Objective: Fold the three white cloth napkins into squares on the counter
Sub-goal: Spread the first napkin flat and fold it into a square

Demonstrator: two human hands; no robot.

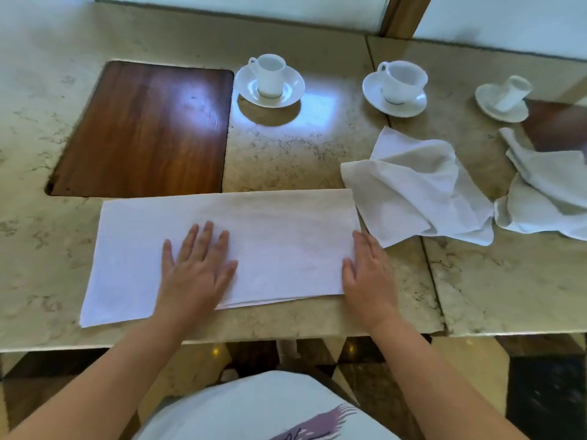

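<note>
Where the counter [47, 281] meets its near edge, a folded napkin [270, 230] lies as a long rectangle. Left hand [197, 268] flat on it, fingers spread; right hand [370, 274] flat at its right end, fingers together. Two crumpled napkins [413, 188] [546, 198] toward right edge. Three cups [270, 74] on saucers along far edge.
</note>
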